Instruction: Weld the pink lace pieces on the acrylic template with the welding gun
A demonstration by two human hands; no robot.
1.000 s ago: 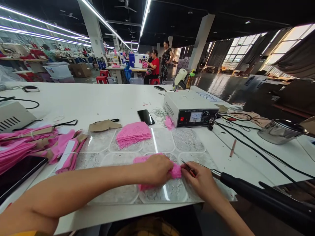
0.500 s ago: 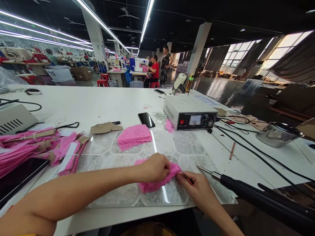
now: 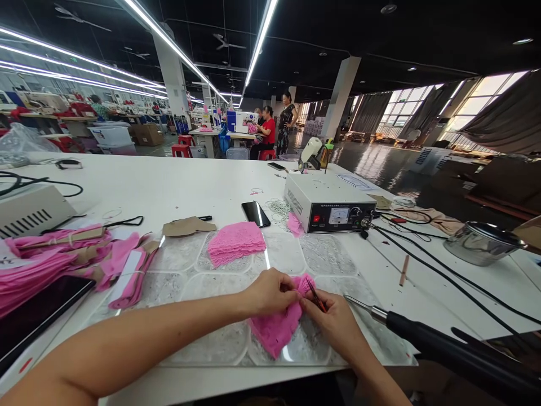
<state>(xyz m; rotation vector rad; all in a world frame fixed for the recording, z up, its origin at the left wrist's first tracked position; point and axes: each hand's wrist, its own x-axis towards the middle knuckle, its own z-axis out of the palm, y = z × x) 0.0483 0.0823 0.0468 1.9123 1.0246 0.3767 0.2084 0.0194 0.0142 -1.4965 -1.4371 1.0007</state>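
Observation:
In the head view, a pink stack of lacy fabric pieces [image 3: 276, 330] lies on the clear, patterned mat [image 3: 211, 338], one corner pointing at the table's front edge. My left hand [image 3: 273, 290] is closed on its upper edge, thumb and fingers pinching the fabric. Dark pointed tweezers [image 3: 316, 296] rest in my right hand [image 3: 333, 318], tips aimed up and away. The right fingertips touch the fabric's right edge beside my left thumb. A second pink fabric stack [image 3: 236, 242] sits farther back on the mat.
A black pen-like tool with a metal tip [image 3: 422, 327] lies right of my right hand, cabled near a white control box [image 3: 333, 203]. Phones [image 3: 256, 214], brown paper [image 3: 188, 226], tied pink bundles [image 3: 131, 276] and a glass jar [image 3: 484, 242] surround the mat.
The near pink fabric has been turned, with a corner now pointing toward me. Both hands have come closer together at its upper right edge. The camera view has shifted slightly.

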